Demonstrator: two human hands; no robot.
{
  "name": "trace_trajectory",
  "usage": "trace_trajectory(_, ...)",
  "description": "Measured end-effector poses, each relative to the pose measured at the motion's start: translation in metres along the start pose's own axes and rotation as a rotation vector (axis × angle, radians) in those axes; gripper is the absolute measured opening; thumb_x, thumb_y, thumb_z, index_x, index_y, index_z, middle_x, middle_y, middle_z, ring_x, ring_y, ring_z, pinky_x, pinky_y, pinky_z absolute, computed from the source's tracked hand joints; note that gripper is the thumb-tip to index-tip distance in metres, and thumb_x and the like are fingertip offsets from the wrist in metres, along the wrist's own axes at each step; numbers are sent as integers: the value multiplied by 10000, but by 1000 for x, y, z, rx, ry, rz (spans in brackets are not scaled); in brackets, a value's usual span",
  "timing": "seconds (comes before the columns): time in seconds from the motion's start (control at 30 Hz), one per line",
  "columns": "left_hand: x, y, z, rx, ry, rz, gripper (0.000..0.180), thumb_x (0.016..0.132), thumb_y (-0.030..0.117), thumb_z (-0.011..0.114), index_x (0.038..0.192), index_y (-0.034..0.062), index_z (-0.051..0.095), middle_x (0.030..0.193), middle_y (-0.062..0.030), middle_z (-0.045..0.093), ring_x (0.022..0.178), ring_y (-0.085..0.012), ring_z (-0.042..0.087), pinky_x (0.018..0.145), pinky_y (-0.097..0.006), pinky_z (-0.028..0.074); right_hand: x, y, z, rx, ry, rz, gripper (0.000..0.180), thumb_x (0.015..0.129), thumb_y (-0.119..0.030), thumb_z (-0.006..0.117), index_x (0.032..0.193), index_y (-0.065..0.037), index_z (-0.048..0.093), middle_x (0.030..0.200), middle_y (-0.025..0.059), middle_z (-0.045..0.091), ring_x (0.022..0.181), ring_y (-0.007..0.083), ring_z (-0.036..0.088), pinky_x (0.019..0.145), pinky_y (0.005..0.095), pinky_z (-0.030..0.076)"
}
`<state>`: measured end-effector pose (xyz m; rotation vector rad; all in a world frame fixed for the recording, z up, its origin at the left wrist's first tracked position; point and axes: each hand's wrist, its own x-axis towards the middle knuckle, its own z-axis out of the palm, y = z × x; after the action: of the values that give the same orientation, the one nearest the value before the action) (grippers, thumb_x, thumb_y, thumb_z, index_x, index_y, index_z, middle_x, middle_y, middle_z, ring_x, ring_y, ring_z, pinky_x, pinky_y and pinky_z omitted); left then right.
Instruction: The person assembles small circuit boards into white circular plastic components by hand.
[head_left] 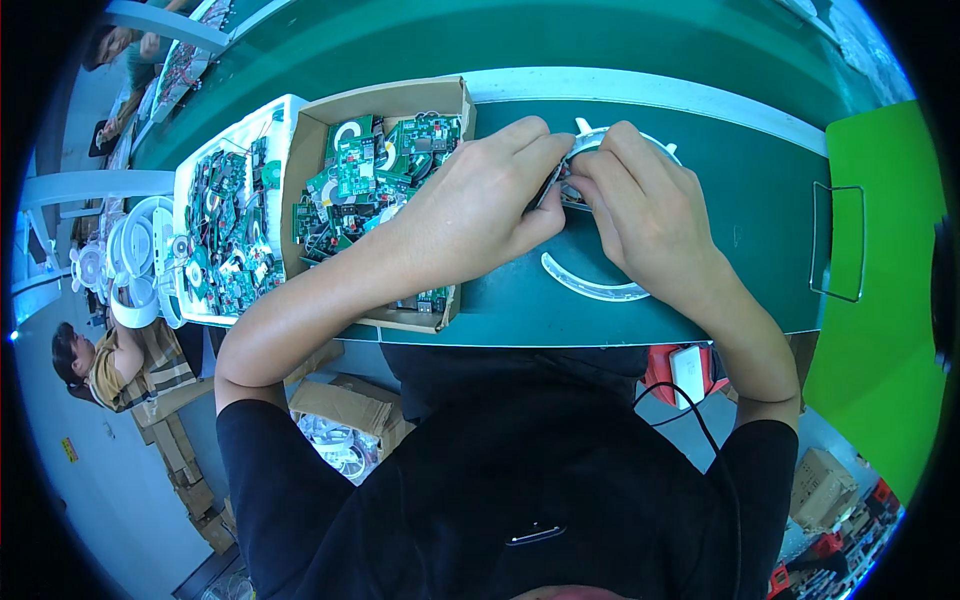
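Observation:
My left hand (490, 200) is closed, pinching a thin dark flat piece (545, 188) between thumb and fingers; most of that piece is hidden. Close beside it, my right hand (655, 210) has its thumb and fingertips pressed together at the same spot. What those fingertips hold is covered by the hand. Behind and between both hands, a white round plastic housing (592, 138) with small tabs shows in part. Nearer to me, a curved translucent white strip (595, 283) lies on the green table mat (750, 240), partly beneath my right hand.
Left of my hands stands a cardboard box (292, 180) of green circuit boards. Beyond it is a white foam tray (186, 190) holding more boards. White round housings (140, 250) are stacked at far left. A wire handle (838, 240) and green panel (885, 300) border the right. Co-workers sit left.

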<state>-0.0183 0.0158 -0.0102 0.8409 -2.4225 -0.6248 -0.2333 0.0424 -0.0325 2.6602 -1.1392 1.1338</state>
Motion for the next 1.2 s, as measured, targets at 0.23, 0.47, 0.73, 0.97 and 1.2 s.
trace_trajectory(0.23, -1, 4, -3, -40, -1, -34, 456, 868, 18, 719, 1313, -56, 651, 875, -121, 574, 681, -236, 595, 630, -365, 502, -4, 4, 6, 57, 32, 16, 168, 839, -33, 786, 915, -12, 638, 908, 107, 524, 737, 247, 633, 541, 369, 500)
trace_trajectory(0.47, 8, -3, -13, -126, -41, -88, 403, 898, 66, 777, 1278, -44, 696, 865, -107, 624, 749, -207, 629, 695, -348, 526, 4, 24, -18, 338, -184, 304, 281, 841, -124, 860, 1061, -44, 705, 1063, 117, 615, 1013, 340, 637, 898, 454, 530)
trace_trajectory(0.73, 11, -22, -51, 88, 235, -28, 319, 946, 149, 787, 1216, -13, 736, 940, -95, 717, 844, -207, 673, 794, -344, 536, 3, 45, -28, 181, -560, 341, 971, 665, -308, 982, 1511, -94, 556, 1324, 184, 608, 1298, 407, 556, 1108, 500, 462)
trace_trajectory(0.97, 7, -37, -122, 238, 185, -372, 314, 972, 221, 768, 1154, -35, 754, 876, -106, 743, 813, -189, 686, 765, -332, 553, -7, 119, -15, -462, 254, 561, 653, 905, -444, 836, 1334, 13, 654, 1162, 239, 704, 1096, 376, 673, 931, 475, 548)
trace_trajectory(1.2, -30, -66, -149, 168, -306, -359, 352, 894, 143, 809, 1213, -3, 778, 1087, -188, 800, 959, -321, 764, 908, -414, 583, 15, 88, -19, 165, -249, 981, 417, 988, -366, 755, 1081, 41, 756, 928, 180, 786, 803, 272, 744, 724, 388, 564)
